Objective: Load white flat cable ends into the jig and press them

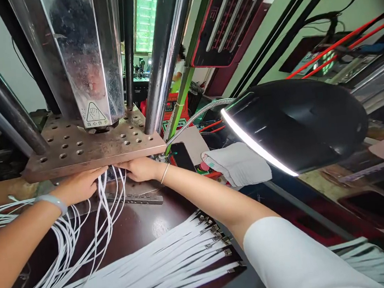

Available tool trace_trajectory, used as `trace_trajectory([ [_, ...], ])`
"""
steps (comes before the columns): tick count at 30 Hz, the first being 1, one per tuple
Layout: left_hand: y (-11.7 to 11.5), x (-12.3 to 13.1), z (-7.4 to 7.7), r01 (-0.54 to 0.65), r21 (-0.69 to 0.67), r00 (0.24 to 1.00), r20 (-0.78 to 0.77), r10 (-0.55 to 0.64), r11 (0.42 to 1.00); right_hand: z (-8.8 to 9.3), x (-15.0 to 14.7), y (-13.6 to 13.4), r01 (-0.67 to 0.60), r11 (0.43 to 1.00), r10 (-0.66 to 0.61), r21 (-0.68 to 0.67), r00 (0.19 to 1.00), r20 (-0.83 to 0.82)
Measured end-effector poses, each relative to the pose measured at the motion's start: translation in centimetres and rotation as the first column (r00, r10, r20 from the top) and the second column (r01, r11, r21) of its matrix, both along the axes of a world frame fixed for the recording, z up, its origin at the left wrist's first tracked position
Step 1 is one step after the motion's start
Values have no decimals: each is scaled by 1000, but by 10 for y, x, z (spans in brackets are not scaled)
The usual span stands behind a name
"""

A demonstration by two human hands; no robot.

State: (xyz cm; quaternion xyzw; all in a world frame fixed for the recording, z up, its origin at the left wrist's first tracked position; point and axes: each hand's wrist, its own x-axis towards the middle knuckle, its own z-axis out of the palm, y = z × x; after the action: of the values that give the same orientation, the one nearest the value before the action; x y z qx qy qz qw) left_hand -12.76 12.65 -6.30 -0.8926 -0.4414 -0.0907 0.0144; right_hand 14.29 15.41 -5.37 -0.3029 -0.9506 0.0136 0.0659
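My left hand (80,186), with a pale bangle at the wrist, reaches under the front edge of the metal press plate (95,160). Its fingers close together at the tops of several thin white cables (105,211), which hang down in loops. From the other side my right hand (143,169), wearing a thin bracelet, pinches at the same cables just below the plate. The plate's edge partly hides the fingertips of both hands and the cable ends. A slotted metal bar (143,198) lies on the dark table just in front of them.
Many white cables with metal connectors (218,239) lie side by side on the dark table (159,224). A black lamp (299,124) shines at the right, near a folded white cloth (241,162). Steel columns (166,56) flank the press; a person (178,68) is in the background.
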Motion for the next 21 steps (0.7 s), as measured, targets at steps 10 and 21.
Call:
trace_trajectory([
  [10,-1,-23,2,-127,-49,991,-52,124,991,-14,25,3,91,995,-98,-45,969,-225],
  [21,-9,-11,-3,-13,114,998,-59,19,993,-16,14,-3,104,992,-98,75,992,-83],
])
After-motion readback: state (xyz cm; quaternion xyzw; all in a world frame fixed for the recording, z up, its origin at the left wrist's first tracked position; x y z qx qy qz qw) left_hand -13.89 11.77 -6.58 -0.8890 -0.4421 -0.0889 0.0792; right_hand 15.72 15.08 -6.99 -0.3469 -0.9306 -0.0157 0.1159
